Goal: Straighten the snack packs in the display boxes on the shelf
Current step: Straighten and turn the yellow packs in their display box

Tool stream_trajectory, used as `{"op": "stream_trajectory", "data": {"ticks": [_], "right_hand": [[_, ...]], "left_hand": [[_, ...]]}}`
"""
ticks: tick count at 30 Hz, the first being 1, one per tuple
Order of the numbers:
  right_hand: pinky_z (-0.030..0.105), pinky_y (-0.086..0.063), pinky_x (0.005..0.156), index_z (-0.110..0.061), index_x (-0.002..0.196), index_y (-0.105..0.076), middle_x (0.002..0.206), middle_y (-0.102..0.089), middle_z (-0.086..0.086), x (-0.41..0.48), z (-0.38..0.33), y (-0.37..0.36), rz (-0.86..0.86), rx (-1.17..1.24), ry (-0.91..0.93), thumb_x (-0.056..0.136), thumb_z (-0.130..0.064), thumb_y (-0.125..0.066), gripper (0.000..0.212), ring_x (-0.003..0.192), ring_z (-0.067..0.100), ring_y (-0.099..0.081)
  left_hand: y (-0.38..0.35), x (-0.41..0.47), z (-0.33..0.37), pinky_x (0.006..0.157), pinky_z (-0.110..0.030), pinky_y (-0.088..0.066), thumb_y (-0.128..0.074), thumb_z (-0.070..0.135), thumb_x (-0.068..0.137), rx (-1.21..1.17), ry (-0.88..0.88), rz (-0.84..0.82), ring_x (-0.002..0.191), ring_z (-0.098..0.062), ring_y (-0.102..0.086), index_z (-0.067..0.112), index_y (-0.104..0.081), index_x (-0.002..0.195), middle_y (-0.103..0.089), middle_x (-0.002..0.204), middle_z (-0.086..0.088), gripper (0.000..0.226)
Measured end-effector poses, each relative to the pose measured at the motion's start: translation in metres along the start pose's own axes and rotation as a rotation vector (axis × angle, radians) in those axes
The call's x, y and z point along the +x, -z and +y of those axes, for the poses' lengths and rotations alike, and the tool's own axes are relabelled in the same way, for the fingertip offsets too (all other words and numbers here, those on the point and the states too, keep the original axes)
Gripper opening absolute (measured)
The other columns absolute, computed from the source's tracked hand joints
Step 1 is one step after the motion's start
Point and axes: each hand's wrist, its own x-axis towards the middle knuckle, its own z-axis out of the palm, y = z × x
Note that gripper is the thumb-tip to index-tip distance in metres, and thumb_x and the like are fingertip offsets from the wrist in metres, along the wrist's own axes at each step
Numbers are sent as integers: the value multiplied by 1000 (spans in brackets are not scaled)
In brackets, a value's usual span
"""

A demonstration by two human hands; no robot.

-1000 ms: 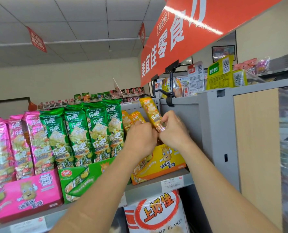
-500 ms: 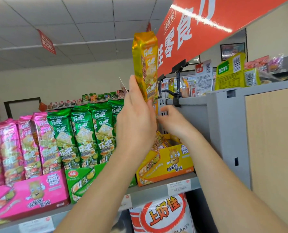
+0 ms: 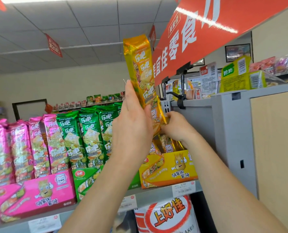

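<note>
1. Head view: a grey shelf runs across the lower half of the frame, rising a little toward the right, with price tags on its front edge.
2. A red banner with white characters slants across the upper right.
3. Three display boxes stand side by side on the shelf: a pink display box at lower left, a green display box beside it, and a yellow display box right of centre.
4. Pink snack packs and green snack packs stand upright in their boxes, packed close together.
5. A white snack bag with red print sits below the shelf at bottom centre.
6. The left hand, at frame centre, has its grip closed around the lower part of a yellow snack pack, held upright above the yellow display box and reaching toward the banner.
7. The right hand, just right of the left, pinches with closed fingers the top of a second yellow pack, whose lower end stands in the yellow display box.
8. More yellow packs stand in that box below the right wrist.
</note>
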Motion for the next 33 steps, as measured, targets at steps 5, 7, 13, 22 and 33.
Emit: {"op": "stream_trajectory", "data": {"ticks": [5, 7, 13, 22, 33], "right_hand": [[20, -38, 91, -20, 138, -44, 122, -38, -4, -24, -5, 7, 418, 271, 230, 79, -34, -78, 70, 108, 8, -46], [4, -31, 88, -17, 142, -40, 124, -37, -4, -33, -12, 12, 507, 257, 376, 81, -33, -77, 73, 114, 4, -41], [24, -34, 107, -12, 146, -36, 137, -45, 5, -64, -27, 30, 580, 166, 583, 86, -32, -73, 74, 130, 13, -41], [45, -46, 102, -4, 144, -36, 136, -55, 10, -87, -59, 67, 488, 247, 715, 86, -25, -72, 72, 124, 21, -55], [46, -49, 100, -15, 143, -40, 129, -60, 0, -91, -40, 60, 390, 327, 586, 88, -17, -71, 63, 118, 14, -59]], "left_hand": [[-3, 3, 2, 79, -44, -48, -46, 29, 101, -13, -16, 34, 99, -34, -64, 18, -8, 155, -58, 133, -7, 67], [-8, 3, 2, 77, -46, -48, -45, 28, 101, 11, -34, 8, 97, -35, -64, 14, -8, 155, -61, 128, -11, 67], [-31, 13, -6, 70, -42, -43, -46, 27, 101, 68, 21, -107, 97, -40, -64, 5, -9, 153, -63, 120, -16, 67], [-77, 34, -5, 73, -42, -42, -57, 13, 91, 57, 113, -560, 105, -45, -59, -1, -30, 132, -62, 118, -26, 51], [-115, 31, -8, 92, -44, -46, -53, 12, 97, 243, 31, -730, 114, -40, -58, 2, -52, 123, -60, 124, -19, 27]]}}
